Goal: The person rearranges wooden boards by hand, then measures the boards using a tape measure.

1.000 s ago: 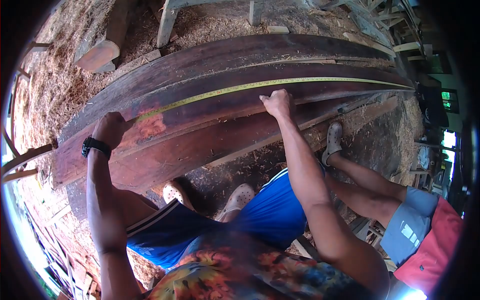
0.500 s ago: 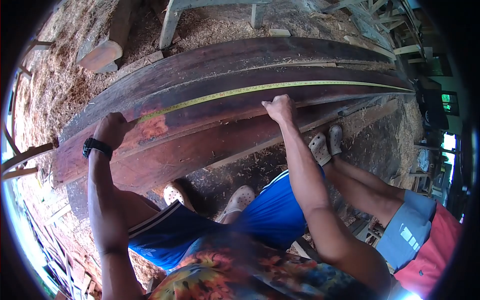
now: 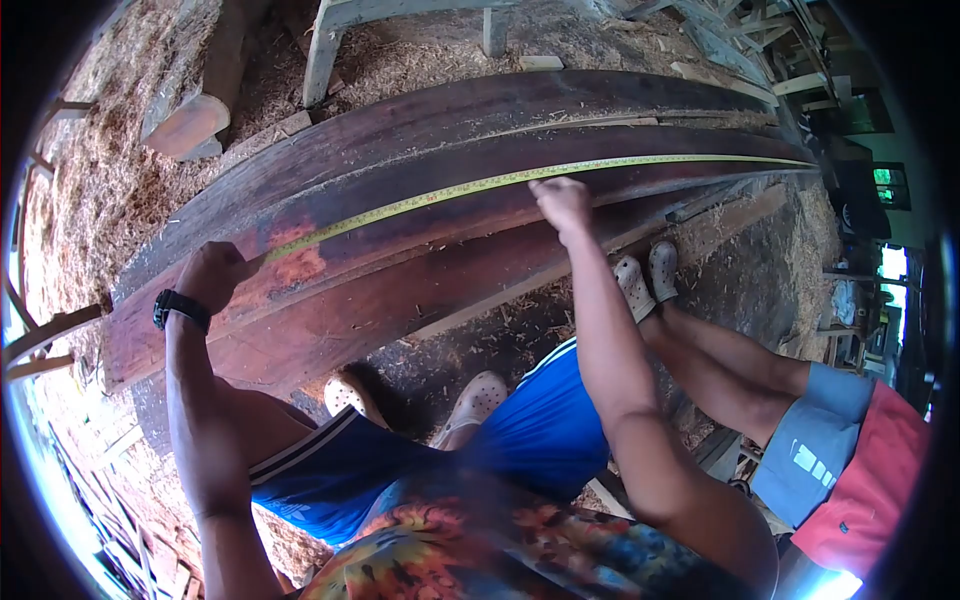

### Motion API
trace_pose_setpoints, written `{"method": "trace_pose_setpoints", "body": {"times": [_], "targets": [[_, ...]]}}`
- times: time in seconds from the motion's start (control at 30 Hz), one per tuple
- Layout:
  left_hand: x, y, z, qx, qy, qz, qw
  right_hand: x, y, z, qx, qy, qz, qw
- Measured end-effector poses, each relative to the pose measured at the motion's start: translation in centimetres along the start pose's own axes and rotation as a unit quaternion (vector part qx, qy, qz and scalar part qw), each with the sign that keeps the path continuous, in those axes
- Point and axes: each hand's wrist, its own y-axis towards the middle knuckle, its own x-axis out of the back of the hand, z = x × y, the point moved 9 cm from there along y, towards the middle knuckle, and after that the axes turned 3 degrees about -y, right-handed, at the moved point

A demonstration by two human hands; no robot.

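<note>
A yellow tape measure [image 3: 440, 194] lies stretched along a long dark reddish-brown plank [image 3: 400, 235]. Its near end runs into my left hand [image 3: 212, 276], which is closed on it above the left part of the plank; the fingers hide that end. My right hand [image 3: 565, 206] is curled closed, thumb and forefinger at the lower edge of the tape about midway along. Whatever may be inside those fingers is hidden. Another dark plank [image 3: 360, 140] lies on the far side, and a reddish one [image 3: 330, 335] on the near side.
Another person's legs [image 3: 720, 370] stand close on the right, in clogs. Sawdust and shavings [image 3: 110, 190] cover the floor. A squared timber [image 3: 195, 120] lies at upper left, near a wooden trestle [image 3: 325, 60]. My own clogs [image 3: 480, 395] are beside the near plank.
My right hand has moved up slightly to the tape's edge. My left hand sits a little lower and further left. The view has shifted slightly.
</note>
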Motion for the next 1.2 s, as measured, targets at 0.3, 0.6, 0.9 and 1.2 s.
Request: {"method": "trace_pose_setpoints", "body": {"times": [0.3, 0.6, 0.9, 1.2], "targets": [[-6.7, -0.2, -1.2, -0.191, 0.030, 0.255, 0.947, 6.6, 4.0, -3.4, -0.024, 0.768, 0.226, 0.599], [-11.0, -2.2, -2.1, -0.457, 0.097, 0.251, 0.848, 7.2, 5.4, -10.4, -0.169, 0.737, -0.071, 0.650], [-9.6, -0.9, -4.6, -0.151, -0.003, 0.224, 0.963, 13.4, 4.0, -8.5, -0.060, 0.719, -0.177, 0.669], [-14.8, -2.5, -8.6, -0.258, 0.065, 0.285, 0.921, 14.1, 6.0, -11.7, -0.011, 0.780, -0.063, 0.623]]}}
